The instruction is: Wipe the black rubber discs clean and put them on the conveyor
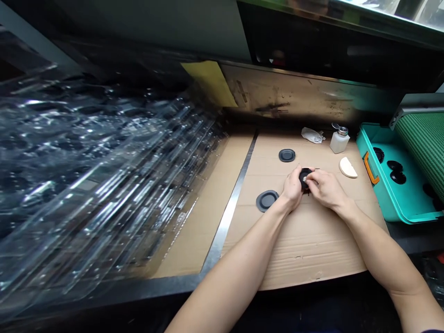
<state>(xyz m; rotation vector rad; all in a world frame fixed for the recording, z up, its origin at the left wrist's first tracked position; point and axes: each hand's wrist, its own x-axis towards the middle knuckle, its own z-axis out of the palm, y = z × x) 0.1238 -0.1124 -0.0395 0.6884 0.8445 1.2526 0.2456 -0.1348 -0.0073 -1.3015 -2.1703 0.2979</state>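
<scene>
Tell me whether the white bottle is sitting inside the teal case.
No, the white bottle stands on the cardboard, outside the teal case.

One left hand (293, 187) and one right hand (326, 188) around one black rubber disc (305, 178), two more black rubber discs (286, 155) (267, 200) nearby, one white bottle (339, 141), one white cloth (312, 135), one half-round white pad (348, 167), one green tray (381, 203), and at least three dark discs (397, 177) in it.

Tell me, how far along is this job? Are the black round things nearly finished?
It's hard to be sure, but two black discs on the cardboard look done. In hand, the left hand holds a third black disc, and the right hand presses something small and white against it. Left to do, probably: the black discs in the teal case.
</scene>
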